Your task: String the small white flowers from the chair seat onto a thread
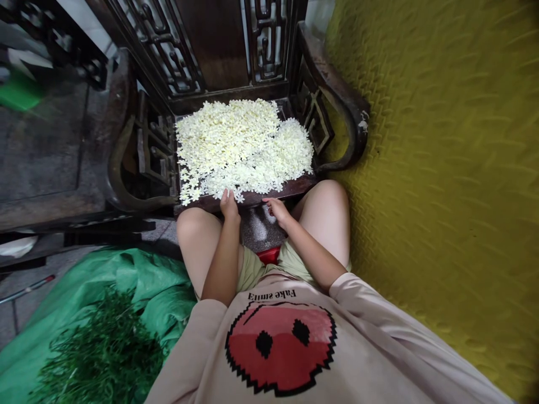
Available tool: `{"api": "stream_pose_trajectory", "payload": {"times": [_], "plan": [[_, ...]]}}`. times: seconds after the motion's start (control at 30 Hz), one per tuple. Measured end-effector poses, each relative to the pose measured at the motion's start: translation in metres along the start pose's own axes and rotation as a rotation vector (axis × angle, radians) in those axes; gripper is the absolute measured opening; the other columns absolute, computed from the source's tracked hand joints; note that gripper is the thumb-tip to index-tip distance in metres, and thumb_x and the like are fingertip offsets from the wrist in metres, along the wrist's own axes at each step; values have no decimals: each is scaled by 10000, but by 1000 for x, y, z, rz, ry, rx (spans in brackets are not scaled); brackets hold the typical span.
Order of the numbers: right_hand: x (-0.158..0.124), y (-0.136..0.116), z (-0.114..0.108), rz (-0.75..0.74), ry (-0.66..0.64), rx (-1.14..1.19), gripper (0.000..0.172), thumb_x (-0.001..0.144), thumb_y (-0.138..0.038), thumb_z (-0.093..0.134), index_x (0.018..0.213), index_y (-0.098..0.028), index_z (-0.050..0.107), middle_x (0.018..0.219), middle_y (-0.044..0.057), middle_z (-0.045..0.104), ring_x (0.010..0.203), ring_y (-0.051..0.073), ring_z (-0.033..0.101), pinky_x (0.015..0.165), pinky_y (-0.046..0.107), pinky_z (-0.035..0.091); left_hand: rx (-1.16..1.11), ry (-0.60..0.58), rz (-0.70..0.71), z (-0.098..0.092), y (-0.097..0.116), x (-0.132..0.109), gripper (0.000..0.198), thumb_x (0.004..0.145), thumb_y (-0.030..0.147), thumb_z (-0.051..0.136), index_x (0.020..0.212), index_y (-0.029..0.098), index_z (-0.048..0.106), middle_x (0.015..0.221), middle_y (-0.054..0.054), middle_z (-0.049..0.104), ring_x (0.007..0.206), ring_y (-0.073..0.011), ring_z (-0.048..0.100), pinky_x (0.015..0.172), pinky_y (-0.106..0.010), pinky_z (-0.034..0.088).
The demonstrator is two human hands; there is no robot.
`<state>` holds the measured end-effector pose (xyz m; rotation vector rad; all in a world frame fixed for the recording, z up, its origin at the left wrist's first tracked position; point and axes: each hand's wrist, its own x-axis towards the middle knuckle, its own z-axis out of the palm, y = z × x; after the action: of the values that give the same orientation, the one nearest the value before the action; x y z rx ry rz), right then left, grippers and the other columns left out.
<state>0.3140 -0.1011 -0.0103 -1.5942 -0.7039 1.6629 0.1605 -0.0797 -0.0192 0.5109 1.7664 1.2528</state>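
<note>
A thick spread of small white and pale-yellow flowers (236,137) covers most of the seat of a dark carved wooden chair (295,188) in front of me. My left hand (229,206) is at the seat's front edge, beside the nearest blossoms, its fingers closed and pointing up. To its right, just off the same edge, my right hand (278,212) is closed with its fingertips turned toward the left hand. Whatever either hand holds is too small to make out. A gap separates the two hands, above my lap.
Curved armrests (357,123) flank the seat. A yellow textured surface (442,168) rises close on my right. At lower left, green leafy stems (105,348) lie on a green plastic sheet (122,261). Another dark wooden seat (42,151) stands at left with a blurred green object (21,90).
</note>
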Motion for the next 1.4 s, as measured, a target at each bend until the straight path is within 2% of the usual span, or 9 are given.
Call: {"api": "stream_pose_trajectory", "payload": {"times": [0.1,0.17,0.37,0.57,0.7,0.9,1.07,1.23,1.4], "plan": [[-3,-2,4,30,-31,32,158,692,-191,553,838,-169,609,584,-35,524,463,69,458,422,190,303,-2,148,42,2,-3,-13,513,748,378,595,1207,159,529,852,-48,603,827,-135,561,749,-232,424],[-5,-2,6,37,-61,62,177,679,-191,612,853,-169,595,623,-22,553,520,82,518,457,193,353,17,146,62,4,-5,-25,454,749,319,587,1169,150,553,787,-24,581,764,-120,550,731,-224,417],[-5,1,7,-105,-67,60,416,549,-225,749,908,-174,544,761,-11,584,638,94,566,617,237,448,161,-287,142,6,-2,-51,184,680,297,636,779,152,691,579,12,535,636,-127,519,657,-243,406],[-5,4,2,-346,-46,-108,382,527,-292,742,830,-188,536,754,-17,577,699,121,561,672,256,444,188,-403,111,7,4,-53,149,645,291,657,687,156,701,676,-24,655,694,-154,563,711,-272,421],[-4,6,2,-379,-70,-129,310,563,-288,714,818,-194,564,759,-6,584,706,130,565,662,253,439,215,-396,98,5,3,-52,162,625,303,674,686,156,707,668,-23,661,687,-159,566,704,-277,422],[-2,7,3,-408,-70,-166,363,590,-304,708,919,-198,597,881,29,603,737,134,560,695,268,434,161,-391,86,5,0,-49,162,643,314,659,656,157,697,669,-16,660,698,-148,564,733,-268,415],[-7,-1,0,-525,86,-290,439,587,-318,711,990,-203,581,1059,70,541,808,153,516,749,286,425,171,-232,76,5,2,-49,183,646,320,656,681,144,689,656,-17,644,681,-143,554,670,-251,414],[-12,-8,-2,-527,-3,-319,212,669,-336,643,823,-192,622,799,21,549,651,121,460,681,269,401,180,-202,99,4,5,-50,183,639,310,661,673,132,685,622,-13,624,661,-140,546,638,-244,406],[-11,-9,-1,-479,-44,-254,218,682,-355,625,807,-177,633,737,16,594,618,114,478,650,261,394,25,-264,-48,6,12,-52,218,582,332,717,674,137,685,600,-3,613,668,-132,549,661,-250,408]]}}
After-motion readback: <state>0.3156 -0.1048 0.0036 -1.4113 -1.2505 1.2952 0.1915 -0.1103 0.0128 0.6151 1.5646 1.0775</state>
